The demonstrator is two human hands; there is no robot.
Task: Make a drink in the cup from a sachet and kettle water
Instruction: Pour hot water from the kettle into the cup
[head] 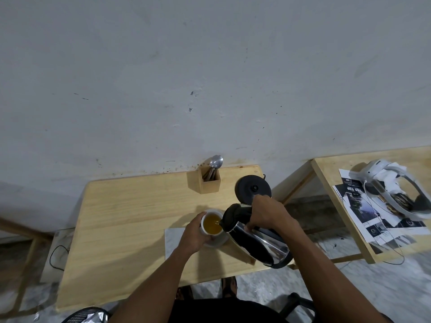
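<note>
Water is being poured: kettle, gripped by the right hand, is tipped over the cup, steadied on its saucer by the left hand. Levelling-off is called for soon; stirring remains.

You've got 1 cup, 1 saucer, 1 kettle, 1 kettle base, 1 wooden holder, 1 spoon, 2 tables, 2 hands.
</note>
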